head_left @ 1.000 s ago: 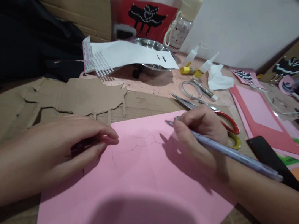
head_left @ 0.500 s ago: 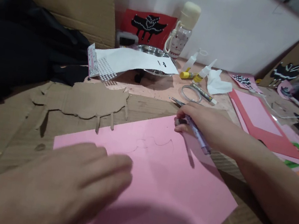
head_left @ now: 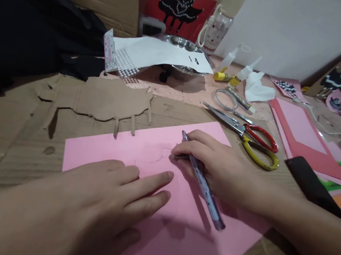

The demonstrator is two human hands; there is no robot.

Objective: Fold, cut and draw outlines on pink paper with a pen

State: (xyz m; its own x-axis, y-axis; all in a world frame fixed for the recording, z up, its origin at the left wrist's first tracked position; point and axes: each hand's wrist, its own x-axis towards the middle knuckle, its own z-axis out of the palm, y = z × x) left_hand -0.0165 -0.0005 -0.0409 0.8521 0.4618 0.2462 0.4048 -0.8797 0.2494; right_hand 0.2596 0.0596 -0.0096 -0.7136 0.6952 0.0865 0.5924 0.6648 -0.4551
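Here in the right hand [head_left: 213, 163] the grip is closing in a narrow pinch, thumb and fingers gathering around a small dark piece [head_left: 181, 156] and a purple pen [head_left: 203, 181]! The pen is slanting across the fingers, its near end sticking out over a pink sheet [head_left: 228, 239], while the small piece is sitting right by some thin drawn lines [head_left: 155, 160]. Over to the left hand [head_left: 108, 198]: that grip is staying out of any pinch, palm down, fingers loosely spreading across the paper, the underside of the palm hiding from us.

The pink sheet is lying beneath both hands, resting on brown cardboard [head_left: 5, 146]. Just beyond its far edge a cardboard cut-out [head_left: 109, 99] is stretching out, its thin legs reaching towards the paper. Past the right hand, scissors [head_left: 243, 130] are lying with one red and one yellow handle, and a black strip [head_left: 309, 180] is running beside the forearm. Further right, a red sheet [head_left: 333, 165] is peeking out under a paler pink one [head_left: 303, 124].

At the back of the counter [head_left: 193, 91], a white strip [head_left: 160, 53] is lying across a metal bowl [head_left: 181, 41], two small glue bottles [head_left: 241, 76] are leaning near a crumpled tissue [head_left: 259, 88], and a red card [head_left: 152, 3] is standing beside a cream-lidded bottle [head_left: 220, 28].
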